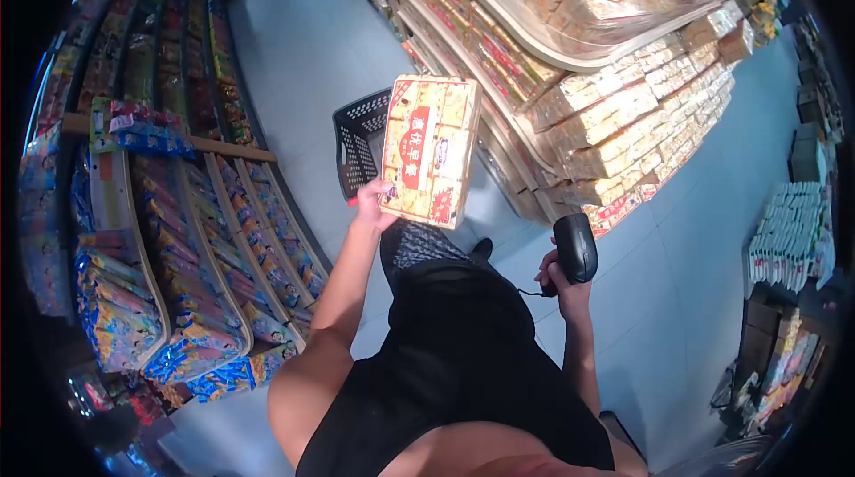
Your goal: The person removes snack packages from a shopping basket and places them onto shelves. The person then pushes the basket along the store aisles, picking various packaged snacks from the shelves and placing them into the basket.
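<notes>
A yellowish box with a red label (pixel 429 152) is held up by my left hand (pixel 378 207), whose fingers grip its lower left edge. Behind the box, partly covered by it, a black perforated basket (pixel 359 138) shows its left side. My right hand (pixel 564 284) is wrapped round the handle of a black handheld scanner (pixel 575 248), its rounded head pointing up and away from me. The scanner is to the right of the box, apart from it.
Shelves of blue and pink snack packets (pixel 191 272) line the left side. Ahead to the right stands a display of stacked wrapped boxes (pixel 623 112). Tiled floor (pixel 294 40) runs between them. White-green packs (pixel 788 232) are stacked at the far right.
</notes>
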The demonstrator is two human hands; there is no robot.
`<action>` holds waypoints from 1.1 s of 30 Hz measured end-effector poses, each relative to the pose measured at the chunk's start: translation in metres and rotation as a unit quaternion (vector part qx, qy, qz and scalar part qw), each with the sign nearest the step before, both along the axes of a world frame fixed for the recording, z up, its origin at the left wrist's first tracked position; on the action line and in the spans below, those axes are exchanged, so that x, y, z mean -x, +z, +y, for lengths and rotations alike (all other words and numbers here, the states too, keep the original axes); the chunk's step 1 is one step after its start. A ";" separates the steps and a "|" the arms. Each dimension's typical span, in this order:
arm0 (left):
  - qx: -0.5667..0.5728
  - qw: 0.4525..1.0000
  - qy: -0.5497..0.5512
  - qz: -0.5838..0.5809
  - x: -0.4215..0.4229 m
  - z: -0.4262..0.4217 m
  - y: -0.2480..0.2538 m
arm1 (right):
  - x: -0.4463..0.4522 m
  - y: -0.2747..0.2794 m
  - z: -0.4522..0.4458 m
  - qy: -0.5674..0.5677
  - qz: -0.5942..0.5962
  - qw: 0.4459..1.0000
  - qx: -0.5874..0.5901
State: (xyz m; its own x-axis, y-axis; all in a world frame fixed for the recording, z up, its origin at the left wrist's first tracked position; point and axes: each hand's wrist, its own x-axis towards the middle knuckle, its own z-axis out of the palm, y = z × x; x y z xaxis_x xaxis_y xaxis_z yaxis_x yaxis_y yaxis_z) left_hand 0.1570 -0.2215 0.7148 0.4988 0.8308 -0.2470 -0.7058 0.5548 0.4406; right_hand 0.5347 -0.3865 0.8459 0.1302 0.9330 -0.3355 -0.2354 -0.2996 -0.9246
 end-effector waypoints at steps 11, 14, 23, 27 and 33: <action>-0.143 0.986 -0.087 -0.001 -0.118 0.008 0.092 | 0.019 0.020 0.028 -0.071 0.094 0.972 -0.203; -0.159 0.979 -0.131 0.000 -0.125 0.022 0.116 | 0.026 0.019 0.033 -0.120 0.058 0.981 -0.144; -0.225 0.938 -0.254 0.074 -0.095 0.088 0.145 | 0.054 0.020 0.068 -0.158 0.081 0.963 -0.201; -0.191 0.955 -0.218 0.058 -0.104 0.081 0.154 | 0.071 -0.016 0.062 -0.220 0.089 0.959 -0.153; -0.182 0.967 -0.173 0.036 -0.121 0.062 0.157 | 0.085 -0.001 0.061 -0.294 0.196 0.916 -0.189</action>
State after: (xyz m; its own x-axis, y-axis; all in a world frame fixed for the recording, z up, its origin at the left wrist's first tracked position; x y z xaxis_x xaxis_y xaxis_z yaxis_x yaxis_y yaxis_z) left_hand 0.2781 -0.1597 0.8717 0.7553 0.6552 -0.0135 -0.4657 0.5511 0.6924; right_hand 0.4495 -0.3252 0.8449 0.5866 0.7990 -0.1324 -0.5897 0.3094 -0.7460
